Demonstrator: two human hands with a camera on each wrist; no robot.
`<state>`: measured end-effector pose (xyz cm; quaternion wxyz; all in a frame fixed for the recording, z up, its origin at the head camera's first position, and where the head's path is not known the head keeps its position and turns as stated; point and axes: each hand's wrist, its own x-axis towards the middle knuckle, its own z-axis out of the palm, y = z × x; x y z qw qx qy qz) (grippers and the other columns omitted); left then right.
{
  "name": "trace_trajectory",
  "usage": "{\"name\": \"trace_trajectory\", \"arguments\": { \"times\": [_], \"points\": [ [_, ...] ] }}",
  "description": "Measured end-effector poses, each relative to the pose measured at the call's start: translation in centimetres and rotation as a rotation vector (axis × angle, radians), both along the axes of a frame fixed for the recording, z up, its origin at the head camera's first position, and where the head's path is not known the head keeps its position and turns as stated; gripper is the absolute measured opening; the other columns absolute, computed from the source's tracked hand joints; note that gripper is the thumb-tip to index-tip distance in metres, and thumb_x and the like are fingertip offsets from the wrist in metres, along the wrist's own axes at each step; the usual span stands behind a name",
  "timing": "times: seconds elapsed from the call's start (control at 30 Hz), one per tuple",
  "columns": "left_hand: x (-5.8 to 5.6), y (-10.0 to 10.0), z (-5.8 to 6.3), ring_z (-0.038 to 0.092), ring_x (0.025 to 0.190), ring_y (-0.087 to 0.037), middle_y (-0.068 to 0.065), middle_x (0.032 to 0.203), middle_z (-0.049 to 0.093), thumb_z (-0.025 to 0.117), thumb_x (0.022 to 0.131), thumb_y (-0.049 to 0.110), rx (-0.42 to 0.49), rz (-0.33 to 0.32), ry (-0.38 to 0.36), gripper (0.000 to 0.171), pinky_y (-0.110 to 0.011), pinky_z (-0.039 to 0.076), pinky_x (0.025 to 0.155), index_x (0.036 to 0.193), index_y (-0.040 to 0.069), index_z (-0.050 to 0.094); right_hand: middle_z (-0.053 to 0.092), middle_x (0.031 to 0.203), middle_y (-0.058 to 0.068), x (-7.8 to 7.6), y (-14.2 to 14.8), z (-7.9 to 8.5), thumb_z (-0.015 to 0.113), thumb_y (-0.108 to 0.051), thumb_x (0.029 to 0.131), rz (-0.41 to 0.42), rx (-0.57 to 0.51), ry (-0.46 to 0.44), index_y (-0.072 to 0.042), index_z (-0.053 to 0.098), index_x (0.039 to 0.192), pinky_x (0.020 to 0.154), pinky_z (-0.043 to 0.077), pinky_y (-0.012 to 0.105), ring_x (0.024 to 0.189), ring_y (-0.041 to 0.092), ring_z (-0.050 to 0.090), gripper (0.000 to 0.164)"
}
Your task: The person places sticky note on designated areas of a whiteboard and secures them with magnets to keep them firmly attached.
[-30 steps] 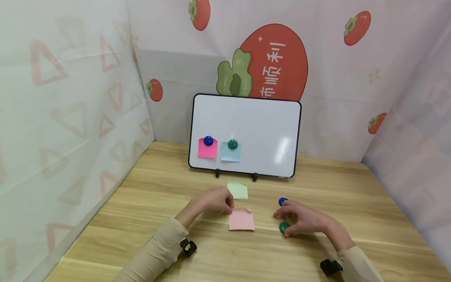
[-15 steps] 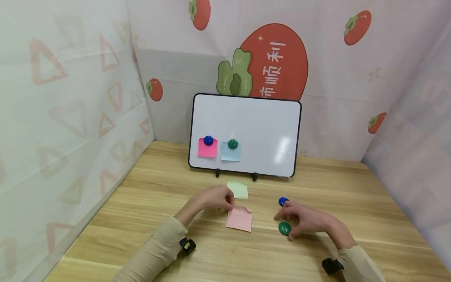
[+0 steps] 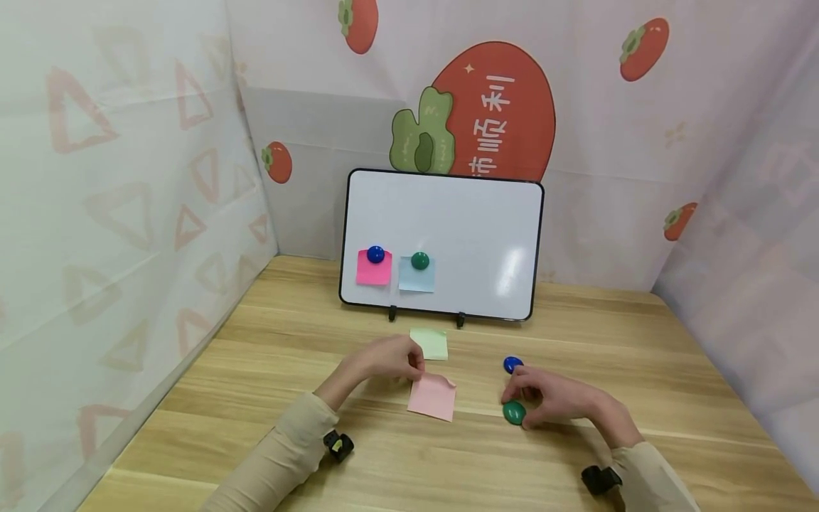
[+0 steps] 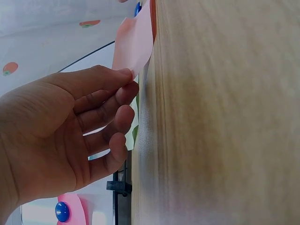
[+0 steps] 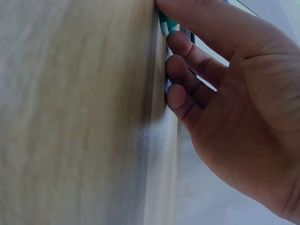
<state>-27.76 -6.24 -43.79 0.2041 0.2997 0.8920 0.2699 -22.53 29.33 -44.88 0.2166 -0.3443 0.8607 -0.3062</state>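
My left hand (image 3: 392,358) pinches the top left corner of a light pink sticky note (image 3: 432,398) between thumb and forefinger. In the left wrist view the pink note (image 4: 133,44) is raised at the pinched end and bends. On the right, a round green magnet (image 3: 514,412) lies on the table between the thumb and forefinger of my right hand (image 3: 559,397), which grip its edges. Only a sliver of the green magnet (image 5: 171,24) shows in the right wrist view. A blue magnet (image 3: 512,364) lies just beyond that hand's knuckles, partly covered.
A whiteboard (image 3: 448,213) stands on small black feet at the back. It carries a bright pink note (image 3: 374,272) under a blue magnet (image 3: 375,254) and a light blue note (image 3: 416,279) under a green magnet (image 3: 419,261). A pale green note (image 3: 432,344) lies before it.
The pink note has turned slightly and shifted a little left in my left hand. My right thumb and forefinger have closed in around the green magnet.
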Motion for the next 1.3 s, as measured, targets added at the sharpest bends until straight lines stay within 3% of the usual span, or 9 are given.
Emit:
{"name": "trace_trajectory", "arguments": {
  "times": [0.4,0.83,1.0,1.3],
  "points": [
    [-0.21,-0.15,-0.04,0.052,0.055,-0.006,0.007,0.074,0.064,0.073,0.089,0.017,0.029,-0.011,0.002,0.009,-0.023,0.042,0.054,0.081,0.019,0.069,0.055,0.104,-0.001,-0.08,-0.29,0.00,0.078,-0.022,0.084,-0.038,0.001,0.033,-0.023,0.066,0.116,0.074,0.044,0.023,0.090,0.009,0.048,0.034],
    [-0.18,-0.30,-0.12,0.053,0.057,-0.006,0.007,0.077,0.065,0.071,0.090,0.017,0.055,-0.005,0.005,0.008,-0.023,0.044,0.053,0.082,0.020,0.069,0.056,0.109,0.000,-0.22,-0.51,-0.01,0.077,-0.022,0.085,-0.053,-0.056,0.057,-0.017,0.065,0.119,0.075,0.046,0.023,0.091,0.010,0.050,0.036],
    [-0.27,-0.26,0.03,0.055,0.057,-0.008,0.007,0.080,0.066,0.069,0.090,0.017,0.083,-0.002,0.016,0.007,-0.023,0.045,0.052,0.084,0.021,0.070,0.059,0.108,0.001,-0.29,-0.62,-0.07,0.077,-0.020,0.086,-0.045,-0.090,0.121,-0.013,0.066,0.121,0.075,0.049,0.024,0.089,0.011,0.053,0.037],
    [-0.80,0.00,0.11,0.059,0.077,-0.005,0.010,0.087,0.069,0.069,0.092,0.020,0.108,0.005,0.109,0.005,-0.026,0.049,0.074,0.092,0.019,0.074,0.058,0.103,0.001,-0.59,-0.58,-0.37,0.077,-0.018,0.086,-0.008,-0.161,0.253,-0.008,0.068,0.119,0.069,0.050,0.024,0.082,0.015,0.056,0.035]
  ]
}}
